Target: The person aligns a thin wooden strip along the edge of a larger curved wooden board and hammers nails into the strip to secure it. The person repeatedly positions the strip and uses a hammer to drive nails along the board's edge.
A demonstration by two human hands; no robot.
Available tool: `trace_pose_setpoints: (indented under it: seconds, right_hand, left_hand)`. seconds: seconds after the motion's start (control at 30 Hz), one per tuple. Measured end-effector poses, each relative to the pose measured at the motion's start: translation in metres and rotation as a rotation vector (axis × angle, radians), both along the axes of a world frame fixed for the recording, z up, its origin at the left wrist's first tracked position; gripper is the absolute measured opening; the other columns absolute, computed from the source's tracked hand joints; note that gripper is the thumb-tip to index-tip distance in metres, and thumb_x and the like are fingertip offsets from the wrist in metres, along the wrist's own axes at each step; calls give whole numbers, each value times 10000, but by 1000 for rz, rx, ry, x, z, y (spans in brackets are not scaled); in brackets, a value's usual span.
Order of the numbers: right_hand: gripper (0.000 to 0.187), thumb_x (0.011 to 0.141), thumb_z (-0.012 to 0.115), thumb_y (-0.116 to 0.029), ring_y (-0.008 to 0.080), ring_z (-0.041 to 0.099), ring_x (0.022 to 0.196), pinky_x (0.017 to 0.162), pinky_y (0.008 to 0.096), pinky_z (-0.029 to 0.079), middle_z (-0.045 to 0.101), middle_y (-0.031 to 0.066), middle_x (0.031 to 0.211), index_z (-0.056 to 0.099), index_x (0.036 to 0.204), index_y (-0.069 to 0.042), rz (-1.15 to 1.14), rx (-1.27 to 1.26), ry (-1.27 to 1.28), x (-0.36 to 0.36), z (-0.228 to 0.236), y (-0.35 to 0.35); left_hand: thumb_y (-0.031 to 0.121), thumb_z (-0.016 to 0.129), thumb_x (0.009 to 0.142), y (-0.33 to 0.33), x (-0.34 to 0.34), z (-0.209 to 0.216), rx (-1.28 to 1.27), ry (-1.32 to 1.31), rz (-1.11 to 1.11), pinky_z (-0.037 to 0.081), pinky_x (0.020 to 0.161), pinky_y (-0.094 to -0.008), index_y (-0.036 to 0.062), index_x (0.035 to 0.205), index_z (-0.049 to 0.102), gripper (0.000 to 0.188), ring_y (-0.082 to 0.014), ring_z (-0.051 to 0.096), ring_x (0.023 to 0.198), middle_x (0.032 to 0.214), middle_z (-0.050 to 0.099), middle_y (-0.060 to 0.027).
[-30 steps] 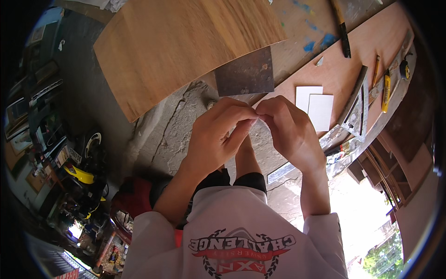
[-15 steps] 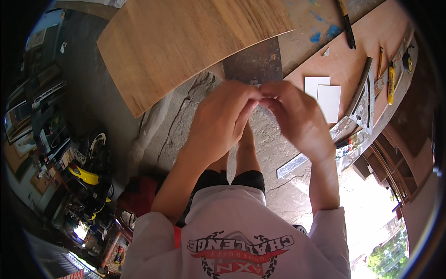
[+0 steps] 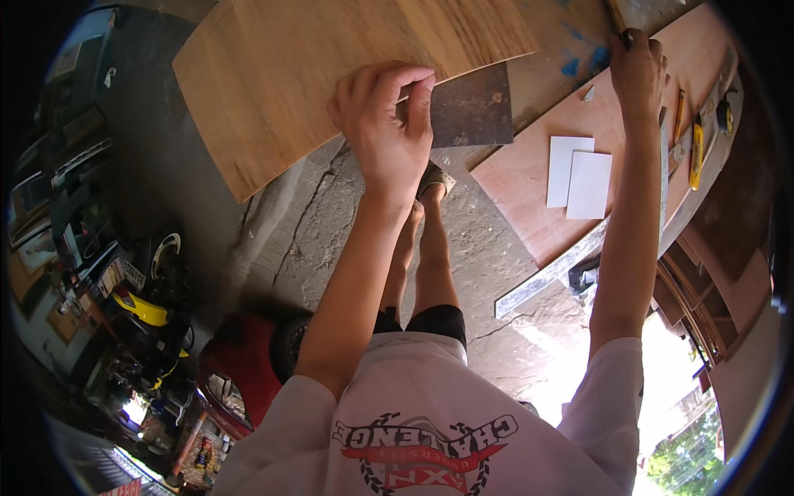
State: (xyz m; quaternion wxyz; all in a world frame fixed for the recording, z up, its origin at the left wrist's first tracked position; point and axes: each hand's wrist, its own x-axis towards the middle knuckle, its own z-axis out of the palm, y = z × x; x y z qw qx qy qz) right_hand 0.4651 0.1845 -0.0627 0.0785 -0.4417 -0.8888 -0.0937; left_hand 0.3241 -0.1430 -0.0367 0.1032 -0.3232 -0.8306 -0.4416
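My left hand [image 3: 385, 120] is raised over the near edge of a curved plywood panel [image 3: 331, 74], thumb and forefinger pinched together. Whatever sits in that pinch, if anything, is too small to make out. My right hand [image 3: 639, 78] reaches to the far right, fingers curled round the black end of a long tool with a yellowish-brown shaft [image 3: 616, 12]. Most of the black end is covered by the hand, and the tool's head is out of view. Two white rectangular cards [image 3: 589, 186] lie partly overlapped on a reddish board [image 3: 529, 190], nearer me than the right hand.
Right of my right forearm lie a pencil [image 3: 680, 116], a yellow utility knife [image 3: 696, 157] and a tape measure [image 3: 725, 116]. A metal straightedge [image 3: 529, 293] juts past the board's corner. A dark plate [image 3: 473, 107] sits under the panel. A motorcycle [image 3: 149, 306] stands at the left.
My hands, together at the fingertips before, have parted. The right went far right onto the black-ended tool; the left moved up and left over the panel.
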Motion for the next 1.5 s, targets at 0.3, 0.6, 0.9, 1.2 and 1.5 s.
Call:
trace_pose_setpoints:
  seconds: [0.3, 0.6, 0.9, 1.2, 1.5]
  right_hand:
    - [450, 1043, 547, -429, 385, 706, 951, 833, 492, 535, 719, 216, 954, 641, 1084, 9, -12, -161, 291, -9, 19, 0]
    - [344, 1096, 556, -347, -7, 411, 537, 478, 200, 299, 451, -83, 648, 640, 1148, -17, -142, -974, 854, 65, 117, -197]
    - [210, 1079, 540, -170, 103, 529, 567, 549, 258, 402, 586, 30, 698, 622, 1128, 17, -14, -959, 648, 70, 128, -255]
    - [335, 1096, 476, -215, 61, 488, 578, 539, 237, 371, 634, 45, 810, 555, 1279, 54, 64, -920, 579, 57, 122, -270]
    - [192, 1035, 571, -69, 337, 724, 641, 535, 350, 512, 657, 182, 765, 585, 1189, 45, 187, -817, 313, 35, 134, -265]
  left_hand:
    - [130, 807, 846, 1, 3, -4, 39, -74, 21, 372, 956, -375, 177, 904, 763, 86, -202, 588, 1006, 974, 708, 55]
    - [128, 836, 818, 5, 8, -1, 53, -88, 89, 382, 964, -376, 191, 910, 778, 126, -199, 598, 1011, 970, 722, 71]
    - [100, 837, 829, 3, 5, -1, 70, -78, 67, 426, 930, -343, 142, 909, 782, 105, -181, 629, 968, 958, 746, 35]
    - [89, 842, 813, -1, 5, -2, 62, -103, 69, 416, 925, -342, 160, 930, 784, 148, -176, 636, 949, 973, 748, 38]
    - [109, 845, 802, -3, 2, 4, 51, -127, 46, 394, 929, -354, 170, 946, 781, 169, -172, 648, 967, 975, 751, 45]
